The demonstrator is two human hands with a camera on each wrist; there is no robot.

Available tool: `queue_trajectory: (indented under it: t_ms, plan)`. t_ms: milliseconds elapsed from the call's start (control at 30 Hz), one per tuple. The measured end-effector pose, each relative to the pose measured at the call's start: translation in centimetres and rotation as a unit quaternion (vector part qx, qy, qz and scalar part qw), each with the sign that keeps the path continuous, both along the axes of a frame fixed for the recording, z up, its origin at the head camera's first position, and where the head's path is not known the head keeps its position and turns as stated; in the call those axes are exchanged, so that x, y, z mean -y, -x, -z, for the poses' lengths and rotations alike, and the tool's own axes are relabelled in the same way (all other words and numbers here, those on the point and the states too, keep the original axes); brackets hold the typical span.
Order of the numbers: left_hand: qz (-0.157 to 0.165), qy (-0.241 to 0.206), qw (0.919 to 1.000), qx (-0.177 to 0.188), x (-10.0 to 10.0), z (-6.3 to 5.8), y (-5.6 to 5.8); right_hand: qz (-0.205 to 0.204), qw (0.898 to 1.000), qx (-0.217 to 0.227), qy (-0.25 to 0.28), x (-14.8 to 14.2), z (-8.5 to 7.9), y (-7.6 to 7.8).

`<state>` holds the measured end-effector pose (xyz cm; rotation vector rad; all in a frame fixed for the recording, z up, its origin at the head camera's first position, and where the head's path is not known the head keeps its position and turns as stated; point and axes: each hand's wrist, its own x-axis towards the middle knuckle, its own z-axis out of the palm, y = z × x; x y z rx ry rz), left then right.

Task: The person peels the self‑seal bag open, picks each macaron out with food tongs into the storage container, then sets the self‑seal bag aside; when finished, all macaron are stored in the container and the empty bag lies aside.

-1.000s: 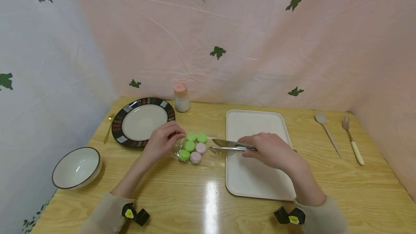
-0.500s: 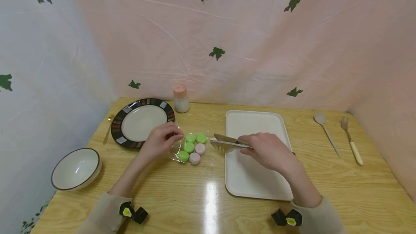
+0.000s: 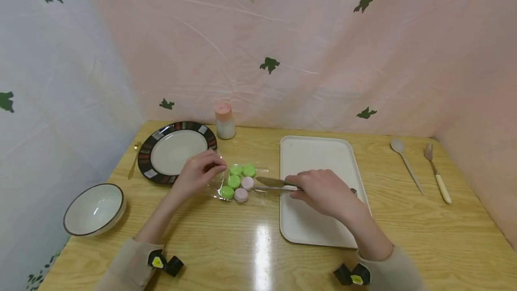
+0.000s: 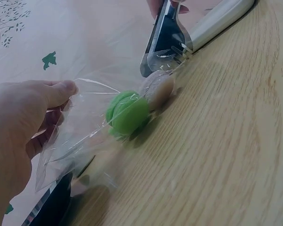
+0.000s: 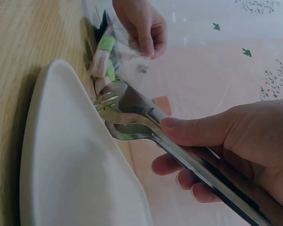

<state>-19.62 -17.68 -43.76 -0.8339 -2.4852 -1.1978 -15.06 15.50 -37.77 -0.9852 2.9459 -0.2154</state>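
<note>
My left hand [image 3: 195,172] pinches the raised edge of a clear plastic bag [image 4: 61,136] between thumb and fingers. Inside the bag lie several green macarons [image 3: 233,182] and pink macarons [image 3: 247,183] on the table. Across from it, my right hand [image 3: 323,192] grips metal serving tongs [image 5: 179,155], one tip broad and flat, the other forked. Their tips, slightly apart, sit at the bag's right end, close beside a pink macaron. Beneath the right hand is a white tray [image 3: 315,152].
A dark-rimmed plate [image 3: 147,147] stands behind the left hand, with a shaker [image 3: 225,122] to its right. At the left are a bowl [image 3: 94,210] and a small gold spoon [image 3: 133,163]. Far right lie a spoon [image 3: 407,164] and a fork [image 3: 438,176].
My right hand and the tongs have moved left, bringing the tips to the bag's right end beside the pink macarons. The left hand keeps its hold with hardly any movement.
</note>
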Motion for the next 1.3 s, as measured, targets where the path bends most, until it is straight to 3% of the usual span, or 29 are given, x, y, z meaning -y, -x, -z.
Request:
queue_trajectory:
  t_ms: [433, 1300]
  plan:
    - [0.021, 0.018, 0.9996, 0.007, -0.1, 0.0, 0.2, -0.008, 1.000, 0.005, 0.000, 1.7, 0.3, 0.8]
    - [0.013, 0.025, 0.9995, 0.011, 0.2, 0.0, 0.1, -0.017, 1.000, 0.010, 0.009, 1.6, 0.3, 1.1]
